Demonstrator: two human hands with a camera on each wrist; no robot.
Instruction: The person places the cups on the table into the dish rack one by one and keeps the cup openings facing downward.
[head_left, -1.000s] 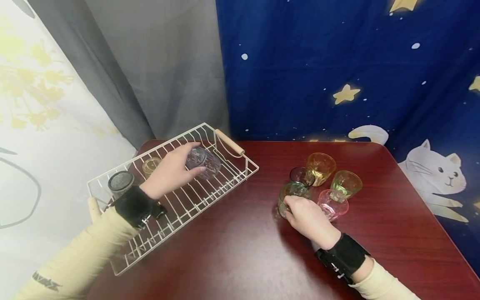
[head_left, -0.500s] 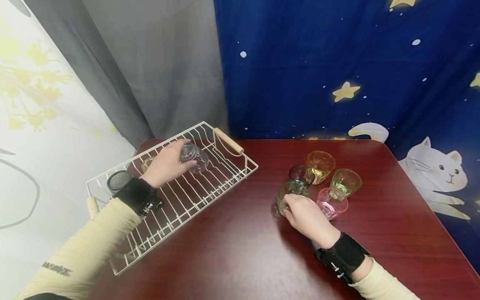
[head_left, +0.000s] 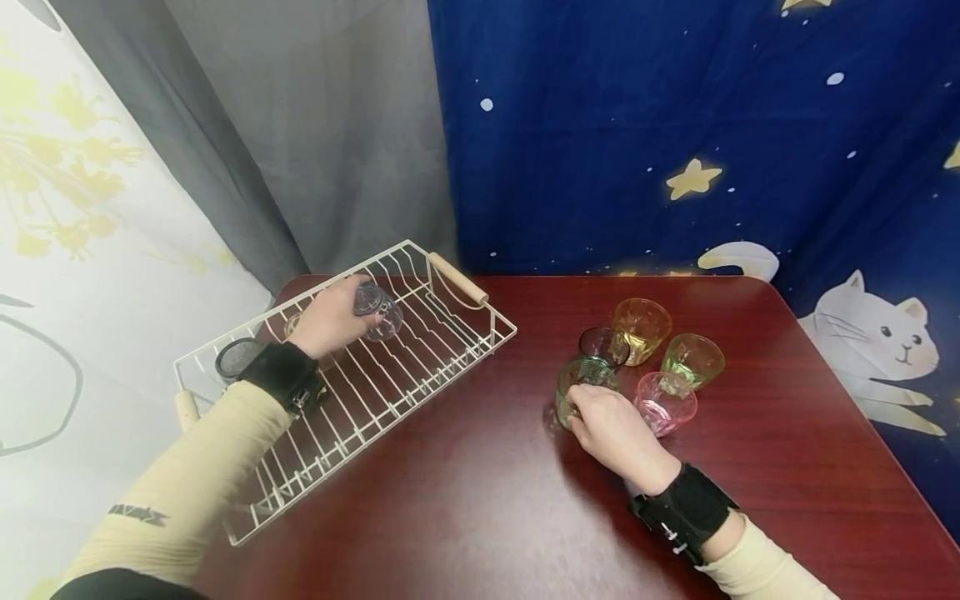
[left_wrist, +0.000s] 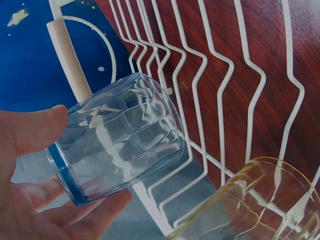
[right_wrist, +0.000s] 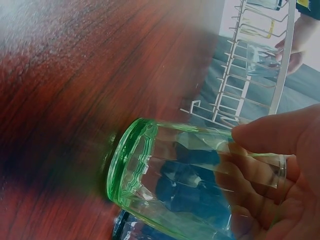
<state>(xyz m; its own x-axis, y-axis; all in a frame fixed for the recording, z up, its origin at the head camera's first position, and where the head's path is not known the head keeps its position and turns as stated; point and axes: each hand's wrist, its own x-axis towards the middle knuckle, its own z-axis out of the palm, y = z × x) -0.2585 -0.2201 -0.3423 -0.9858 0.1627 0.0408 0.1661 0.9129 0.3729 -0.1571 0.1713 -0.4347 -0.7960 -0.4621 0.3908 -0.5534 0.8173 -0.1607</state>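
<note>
In the head view my left hand (head_left: 330,317) grips a clear bluish drinking glass (head_left: 384,323) over the white wire dish rack (head_left: 375,439). The left wrist view shows this glass (left_wrist: 125,142) tilted, its thick blue base toward the palm and its mouth toward the wires. Whether it touches them I cannot tell. A yellowish glass (left_wrist: 260,200) is close by in the rack. On the table at right, my right hand (head_left: 618,437) holds a green glass (head_left: 579,385) by its rim; its thick green base (right_wrist: 127,162) shows in the right wrist view.
A dark grey glass (head_left: 238,357) is at the rack's left end, partly behind the left wrist. Around the right hand stand a dark glass (head_left: 602,343), a yellow glass (head_left: 641,325), a light green glass (head_left: 693,360) and a pink glass (head_left: 666,408). A wooden handle (head_left: 459,279) tops the rack's right end.
My left hand has carried the bluish glass leftward along the rack, toward the yellowish glass. My right hand has stayed on the green glass.
</note>
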